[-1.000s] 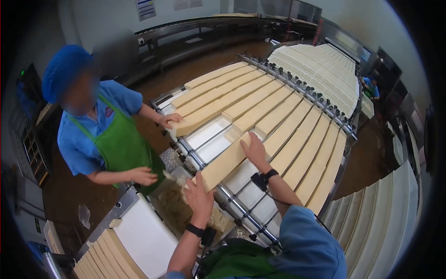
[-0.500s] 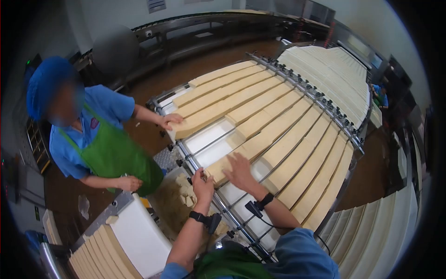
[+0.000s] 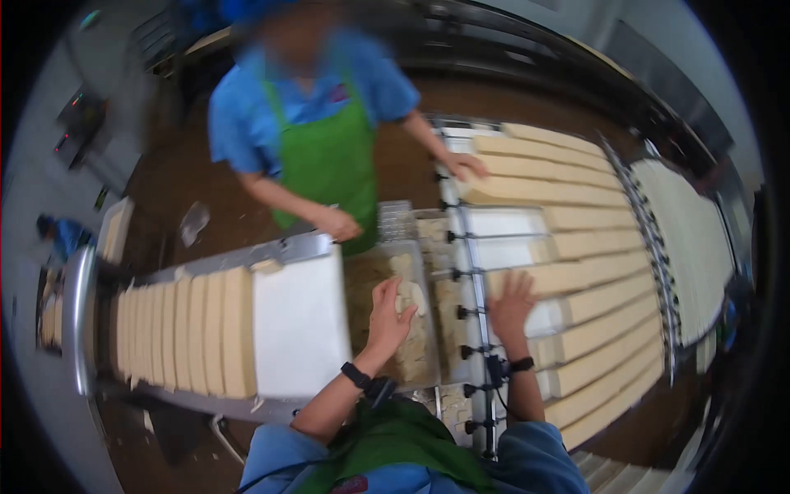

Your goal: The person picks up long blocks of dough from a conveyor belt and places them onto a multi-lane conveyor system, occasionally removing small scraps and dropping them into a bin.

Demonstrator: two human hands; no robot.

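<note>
My left hand (image 3: 388, 319) is over the scrap bin (image 3: 426, 333), fingers and thumb curled around a pale, dough-like scrap (image 3: 411, 298). More scraps lie in the bin below it, so the edges of the held piece are hard to separate. My right hand (image 3: 510, 306), slightly blurred, lies with fingers spread on the near end of a thick cream-coloured strip (image 3: 584, 270). That strip is one of several lying side by side on the white conveyor (image 3: 504, 224), between thin metal rods.
Across the bin, a co-worker in a green apron (image 3: 327, 156) rests one hand (image 3: 467, 166) on a strip end and holds the other near a second white belt (image 3: 296, 317). Cut cream blocks (image 3: 185, 333) stand in a row on that belt. A knobbed metal bar (image 3: 650, 239) crosses the conveyor.
The view has swung left. My left hand has moved from the conveyor's edge to over the bin with a scrap. My right hand stays at the strip end, fingers spread.
</note>
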